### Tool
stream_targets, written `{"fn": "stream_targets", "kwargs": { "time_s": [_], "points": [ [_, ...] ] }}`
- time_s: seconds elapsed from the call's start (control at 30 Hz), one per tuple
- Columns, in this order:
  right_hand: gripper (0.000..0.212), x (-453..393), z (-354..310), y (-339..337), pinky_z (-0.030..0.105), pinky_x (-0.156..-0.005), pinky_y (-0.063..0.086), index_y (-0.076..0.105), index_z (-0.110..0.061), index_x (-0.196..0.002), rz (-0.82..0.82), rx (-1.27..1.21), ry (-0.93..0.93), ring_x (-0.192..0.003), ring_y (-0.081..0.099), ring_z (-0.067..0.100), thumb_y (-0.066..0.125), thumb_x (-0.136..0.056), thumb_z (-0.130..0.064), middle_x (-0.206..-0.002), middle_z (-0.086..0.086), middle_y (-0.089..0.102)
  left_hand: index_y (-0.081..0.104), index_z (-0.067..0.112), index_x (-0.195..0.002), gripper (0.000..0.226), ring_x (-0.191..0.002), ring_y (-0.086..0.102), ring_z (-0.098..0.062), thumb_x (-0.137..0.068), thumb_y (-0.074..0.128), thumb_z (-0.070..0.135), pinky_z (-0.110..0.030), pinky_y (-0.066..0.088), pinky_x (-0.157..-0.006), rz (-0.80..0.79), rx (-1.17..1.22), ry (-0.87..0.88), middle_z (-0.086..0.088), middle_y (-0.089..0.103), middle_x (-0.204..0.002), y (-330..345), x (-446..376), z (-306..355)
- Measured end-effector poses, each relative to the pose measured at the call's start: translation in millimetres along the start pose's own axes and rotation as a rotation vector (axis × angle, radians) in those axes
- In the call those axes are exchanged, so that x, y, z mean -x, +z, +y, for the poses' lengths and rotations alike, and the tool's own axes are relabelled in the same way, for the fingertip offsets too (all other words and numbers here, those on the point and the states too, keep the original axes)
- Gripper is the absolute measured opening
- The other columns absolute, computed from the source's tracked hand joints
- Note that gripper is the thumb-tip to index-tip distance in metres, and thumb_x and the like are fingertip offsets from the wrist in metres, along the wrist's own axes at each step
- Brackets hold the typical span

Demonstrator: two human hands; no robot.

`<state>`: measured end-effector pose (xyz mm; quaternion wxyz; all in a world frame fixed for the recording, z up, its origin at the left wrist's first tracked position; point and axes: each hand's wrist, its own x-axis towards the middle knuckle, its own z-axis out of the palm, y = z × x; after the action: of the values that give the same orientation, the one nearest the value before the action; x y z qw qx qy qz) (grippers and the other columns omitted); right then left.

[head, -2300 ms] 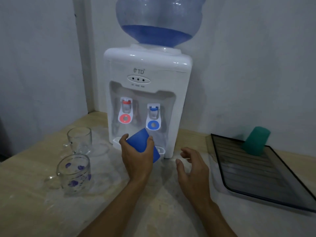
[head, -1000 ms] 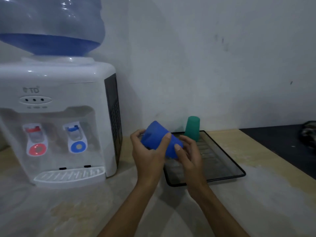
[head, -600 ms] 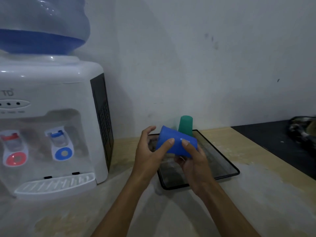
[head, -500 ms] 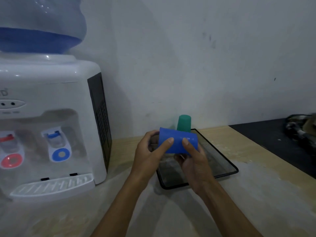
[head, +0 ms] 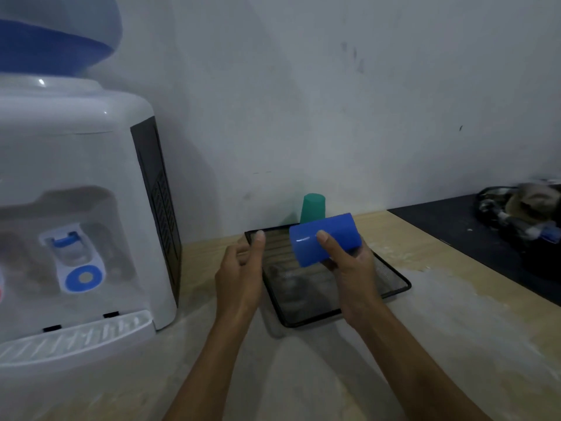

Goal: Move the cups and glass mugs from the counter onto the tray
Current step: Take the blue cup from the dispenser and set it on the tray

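Counter (head: 455,344): pale surface; bare room is seen at 5 o'clock of the tray, bounded at 3 o'clock by a dark mat (head: 473,238) carrying a blurred bundle.
Tray (head: 394,287): dark, meshed, black-rimmed, set near the wall at 12 o'clock; its near edge is just beyond the wrists. The floor between the hands is unoccupied.
Water dispenser (head: 76,208): white, standing at 9 o'clock of the tray, well apart from it.
Green cup (head: 313,208): inverted, upright, placed at the tray's far edge, at 12 o'clock.
Blue cup (head: 324,241): opaque, glossy, held on its side above the tray, not touching it.
Right hand (head: 349,268): closed round the blue cup, thumb pressed on the near wall, fingers hidden beneath.
Left hand (head: 239,275): loosely spread, thumb raised, nothing held; apart from the blue cup, at its 9 o'clock.
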<state>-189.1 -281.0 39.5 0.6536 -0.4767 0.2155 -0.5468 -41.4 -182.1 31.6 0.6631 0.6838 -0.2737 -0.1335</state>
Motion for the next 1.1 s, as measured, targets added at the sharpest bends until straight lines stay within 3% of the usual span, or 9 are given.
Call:
{"fn": "stream_targets", "kwargs": {
  "time_s": [0.1,0.17,0.27,0.33,0.4,0.47,0.57,0.93,1.1],
  "points": [
    [0.05,-5.6,0.1,-12.7,0.036,-0.092,0.061,0.064,-0.026,-0.119,0.184,0.161,-0.05,-0.093,0.076,0.011,0.089,-0.076,-0.034,-0.103,-0.003,0.075,0.068,0.021,-0.115,0.058,-0.091,0.064,-0.002,-0.088,0.061,0.073,-0.026,0.049,-0.074,0.065,-0.048,-0.022,0.009,0.07,-0.102,-7.8,-5.0,-29.7],
    [0.056,-10.7,0.7,-19.9,0.028,-0.083,0.06,0.058,-0.027,-0.125,0.25,0.259,-0.095,-0.092,0.073,0.009,0.089,-0.078,-0.035,-0.106,-0.004,0.071,0.066,0.022,-0.115,0.048,-0.091,0.065,-0.004,-0.09,0.067,0.063,-0.025,0.049,-0.073,0.068,-0.079,-0.007,0.012,0.068,-0.098,-9.5,-4.7,-44.7],
    [0.068,-19.4,0.4,-30.1,0.014,-0.066,0.053,0.05,-0.03,-0.133,0.257,0.482,-0.181,-0.088,0.069,-0.002,0.088,-0.078,-0.039,-0.107,-0.011,0.066,0.062,0.032,-0.106,0.032,-0.092,0.068,-0.01,-0.088,0.075,0.055,-0.027,0.054,-0.074,0.029,-0.126,0.062,0.012,0.069,-0.095,-8.2,-4.1,-55.2],
    [0.069,-27.4,1.3,-34.8,0.011,-0.064,0.05,0.049,-0.032,-0.132,0.216,0.646,-0.221,-0.087,0.066,-0.007,0.089,-0.077,-0.038,-0.109,-0.015,0.063,0.061,0.032,-0.107,0.036,-0.094,0.067,-0.011,-0.086,0.075,0.058,-0.034,0.058,-0.08,-0.016,-0.217,0.09,0.012,0.069,-0.099,-7.6,-4.2,-58.3],
    [0.071,-41.1,3.1,-36.5,0.017,-0.074,0.053,0.051,-0.028,-0.132,0.175,0.765,-0.226,-0.093,0.066,0.003,0.092,-0.074,-0.035,-0.115,-0.008,0.064,0.061,0.031,-0.111,0.043,-0.098,0.064,-0.012,-0.084,0.073,0.062,-0.038,0.057,-0.085,-0.033,-0.323,0.124,0.014,0.066,-0.103,-7.1,-4.6,-59.9],
    [0.077,-60.1,4.1,-36.2,0.032,-0.082,0.055,0.05,-0.023,-0.134,0.146,0.877,-0.206,-0.102,0.065,0.019,0.094,-0.071,-0.032,-0.124,0.001,0.063,0.062,0.03,-0.112,0.047,-0.102,0.061,-0.013,-0.083,0.071,0.065,-0.038,0.054,-0.086,-0.036,-0.395,0.15,0.014,0.063,-0.106,-6.5,-4.7,-60.0],
    [0.087,-92.0,7.2,-34.5,0.044,-0.091,0.056,0.045,-0.016,-0.14,0.107,1.025,-0.146,-0.111,0.061,0.029,0.095,-0.069,-0.028,-0.133,0.011,0.061,0.064,0.027,-0.115,0.051,-0.106,0.06,-0.016,-0.082,0.07,0.067,-0.04,0.053,-0.09,-0.046,-0.447,0.157,0.011,0.063,-0.11,-5.7,-5.9,-59.7],
    [0.092,-130.8,28.1,-35.6,0.042,-0.091,0.054,0.041,-0.009,-0.142,0.041,1.195,-0.084,-0.115,0.063,0.032,0.095,-0.07,-0.027,-0.135,0.017,0.062,0.065,0.027,-0.119,0.056,-0.109,0.06,-0.017,-0.083,0.066,0.07,-0.04,0.052,-0.092,-0.052,-0.487,0.185,0.011,0.062,-0.113,-4.1,-7.4,-62.1],
    [0.113,-121.1,22.1,-32.2,0.05,-0.101,0.051,0.031,-0.008,-0.156,0.081,1.212,-0.088,-0.128,0.056,0.039,0.096,-0.068,-0.039,-0.144,0.021,0.053,0.064,0.027,-0.119,0.069,-0.111,0.059,-0.018,-0.082,0.05,0.083,-0.044,0.052,-0.098,-0.068,-0.509,0.151,0.009,0.064,-0.118,-4.0,-6.6,-58.3]
  ]
}}
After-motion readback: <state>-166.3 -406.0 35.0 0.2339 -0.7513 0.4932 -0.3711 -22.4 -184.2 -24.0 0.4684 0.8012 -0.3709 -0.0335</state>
